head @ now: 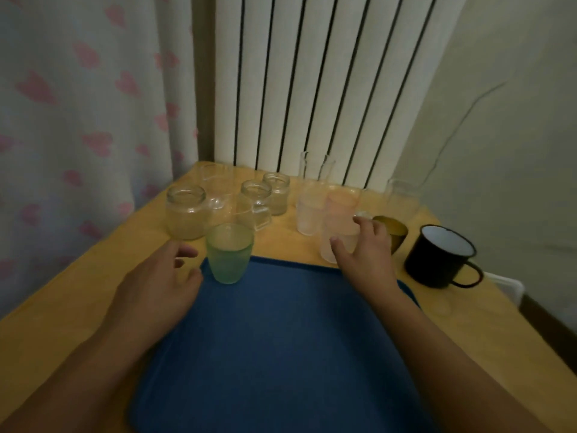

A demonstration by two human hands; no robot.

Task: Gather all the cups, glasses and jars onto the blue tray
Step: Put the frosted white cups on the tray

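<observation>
Blue plastic fills the near half of the view: the tray [281, 354] lies flat on the wooden table [93, 292], placed close to the person so both arms reach over it. Only one piece stands on it, a green cup [229, 253] upright at the far left corner, just inside the rim. The left hand [159, 282] sits just beside that cup with its grip apart, fingers spread and holding nothing (my guess is that it is done with the cup, though the gap is small).

The right hand [363, 248] reaches past the tray's far edge to a pink cup [338, 226] that stands on the table just beyond the rim. Thumb and fingers curl round its side, so the grip looks closed on the cup, which stands upright.

Everything else waits on the table behind the tray: a wide jar [186, 212] at the left, a clear mug [237, 210] behind the green cup, two small jars [265, 195], a frosted glass [309, 214], tall clear glasses [402, 198] near the radiator [312, 79], a yellow cup [392, 234] half hidden by the right hand, and a black mug [443, 256] at the far right. They are crowded together, so lifting the pink cup straight up should avoid knocking the frosted glass beside it.
</observation>
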